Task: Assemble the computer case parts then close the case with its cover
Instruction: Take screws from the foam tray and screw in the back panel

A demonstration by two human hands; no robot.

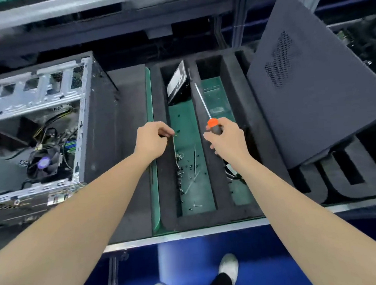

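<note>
- Case (pixel 48 130) is lying open on the desk (pixel 131 168), at the left.
- Cover (pixel 301 94) is leaning on the foam tray (pixel 229 213), at the right.
- Right hand (pixel 227 139) is gripping a screwdriver (pixel 212 122) (shaft pointing away).
- Left hand (pixel 151 140) is curling its fingertips beside the slot of screws (pixel 184 167); whether it is pinching one, I cannot tell.

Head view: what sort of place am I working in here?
Probably a computer assembly bench in a workshop or factory: an open case stands at left, a foam tray has slots holding loose screws, and the right hand holds a screwdriver.
</note>
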